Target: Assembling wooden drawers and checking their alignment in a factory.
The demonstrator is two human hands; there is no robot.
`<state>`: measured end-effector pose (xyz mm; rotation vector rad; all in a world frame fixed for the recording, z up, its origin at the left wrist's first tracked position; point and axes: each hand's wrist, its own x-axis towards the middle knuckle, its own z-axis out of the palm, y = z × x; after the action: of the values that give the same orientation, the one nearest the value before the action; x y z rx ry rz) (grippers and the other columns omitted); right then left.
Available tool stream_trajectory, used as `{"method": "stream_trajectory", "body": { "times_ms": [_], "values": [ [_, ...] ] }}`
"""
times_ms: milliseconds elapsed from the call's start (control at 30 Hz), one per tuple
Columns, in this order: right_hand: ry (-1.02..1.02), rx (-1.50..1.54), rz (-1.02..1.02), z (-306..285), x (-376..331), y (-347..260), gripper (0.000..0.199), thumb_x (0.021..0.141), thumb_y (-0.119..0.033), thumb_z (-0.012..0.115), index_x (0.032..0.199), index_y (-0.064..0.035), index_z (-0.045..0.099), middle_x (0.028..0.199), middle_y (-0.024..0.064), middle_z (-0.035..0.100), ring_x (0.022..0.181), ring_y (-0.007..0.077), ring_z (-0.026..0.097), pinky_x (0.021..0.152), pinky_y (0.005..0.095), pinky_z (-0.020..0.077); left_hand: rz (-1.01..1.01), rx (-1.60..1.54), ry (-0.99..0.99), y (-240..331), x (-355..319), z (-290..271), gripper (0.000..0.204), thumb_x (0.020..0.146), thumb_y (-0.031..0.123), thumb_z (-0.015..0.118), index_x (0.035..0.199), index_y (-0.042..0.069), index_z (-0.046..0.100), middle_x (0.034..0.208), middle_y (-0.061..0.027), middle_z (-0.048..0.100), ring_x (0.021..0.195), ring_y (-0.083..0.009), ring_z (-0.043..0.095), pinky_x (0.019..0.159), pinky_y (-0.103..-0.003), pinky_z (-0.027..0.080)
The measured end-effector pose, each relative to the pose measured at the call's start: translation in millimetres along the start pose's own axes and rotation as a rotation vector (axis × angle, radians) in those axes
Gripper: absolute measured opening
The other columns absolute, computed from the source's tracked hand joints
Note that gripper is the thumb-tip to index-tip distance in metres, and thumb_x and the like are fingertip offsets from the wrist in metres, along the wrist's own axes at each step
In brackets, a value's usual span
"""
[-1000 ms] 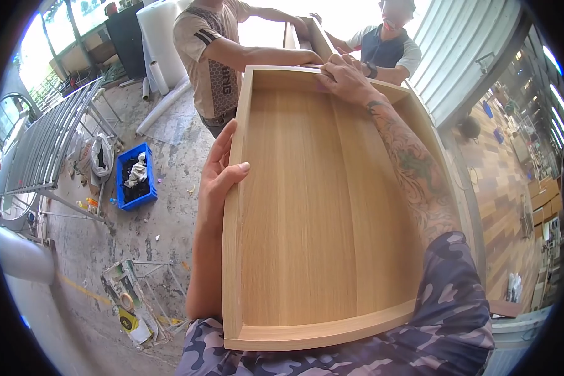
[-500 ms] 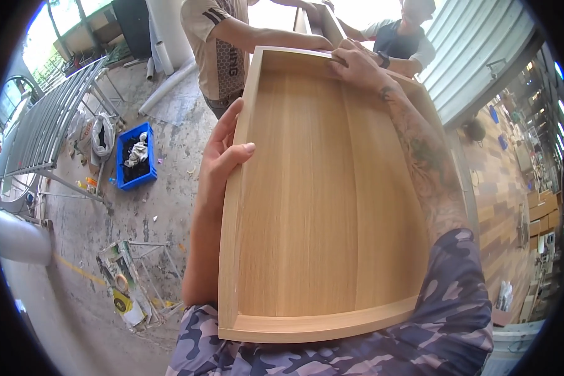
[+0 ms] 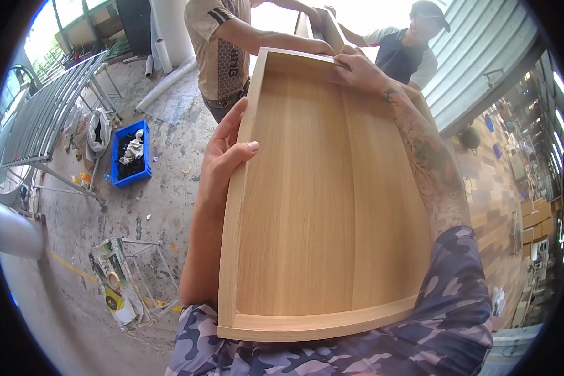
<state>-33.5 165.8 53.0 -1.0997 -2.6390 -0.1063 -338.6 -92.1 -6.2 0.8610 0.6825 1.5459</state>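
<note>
A shallow light-wood tray-like panel (image 3: 307,200) with raised edge strips stands tilted before me, its near edge against my camouflage-patterned clothing. Along its left edge, my left hand (image 3: 227,141) grips the side strip, thumb on the inner side and the other fingers outside. My right hand (image 3: 360,72) is closed over the far rim, its forearm reaching across the panel's right part. Beyond that rim, a co-worker's bare forearm (image 3: 282,41) extends toward my right hand. The undersides of the panel and some of my fingertips are hidden.
A co-worker in a beige shirt (image 3: 216,59) stands at the far left of the panel; another in a dark cap (image 3: 429,14) is at the far right, by further wooden boards (image 3: 323,28). A blue crate (image 3: 131,153), metal rack (image 3: 47,119) and small frame (image 3: 122,282) stand on the left floor.
The far-right co-worker has straightened and moved right, so the cap now shows and a watch-wearing wrist near my right hand is out of sight. My grip on the panel stays nearly the same.
</note>
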Motion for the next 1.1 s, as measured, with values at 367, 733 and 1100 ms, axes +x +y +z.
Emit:
{"method": "stream_trajectory", "body": {
  "times_ms": [367,733,1100],
  "values": [
    [-0.112,0.125,0.152,-16,-6,-33,0.032,0.103,-0.029,0.06,0.118,-0.0036,0.07,0.12,0.0121,0.059,0.122,0.0299,0.053,0.105,0.0385,0.0439,0.002,0.022,-0.018,-2,-6,-11,0.089,0.076,0.01,0.069,0.159,-0.002,0.039,0.149,-0.0197,0.055,0.138,-0.0266,0.055,0.118,-0.039,0.042],
    [-0.091,0.203,0.032,-12,-7,-23,0.029,0.104,-0.023,0.059,0.124,-0.0044,0.07,0.111,0.0114,0.057,0.118,0.0296,0.053,0.102,0.0408,0.0434,-0.022,0.037,-0.031,-5,-5,-20,0.087,0.078,0.006,0.065,0.16,-0.002,0.038,0.152,-0.0191,0.053,0.139,-0.0262,0.054,0.118,-0.038,0.043],
    [-0.151,0.171,0.1,-24,-14,-8,0.028,0.095,-0.022,0.062,0.111,-0.0029,0.074,0.123,0.0126,0.062,0.118,0.0281,0.06,0.103,0.0368,0.0462,-0.042,-0.03,-0.089,-8,-3,-7,0.085,0.08,0.001,0.061,0.161,-0.001,0.035,0.162,-0.0179,0.044,0.143,-0.0257,0.051,0.117,-0.037,0.044]
  ]
}}
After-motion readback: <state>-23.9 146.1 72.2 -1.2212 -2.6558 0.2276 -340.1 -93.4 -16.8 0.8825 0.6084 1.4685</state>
